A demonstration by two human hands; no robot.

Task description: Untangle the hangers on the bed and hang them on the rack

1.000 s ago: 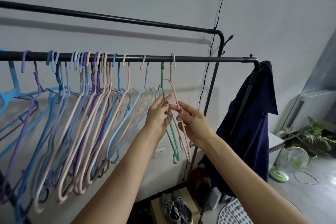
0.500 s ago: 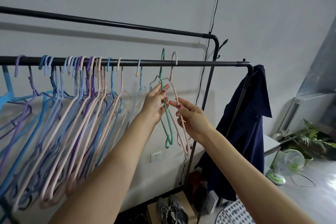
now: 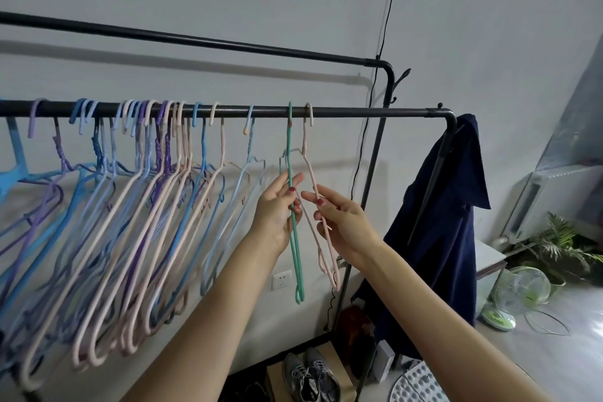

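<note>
The green hanger (image 3: 295,228) hangs upright from the rack rail (image 3: 359,112), and I see my left hand (image 3: 277,209) pinching its shaft. The pink hanger (image 3: 321,232) hangs just right, gripped by my right hand (image 3: 342,222).

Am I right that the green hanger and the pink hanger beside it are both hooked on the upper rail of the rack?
Not quite. The head view shows the green hanger and the pink hanger both hooked on the lower rail; the upper rail carries nothing in view.
</note>
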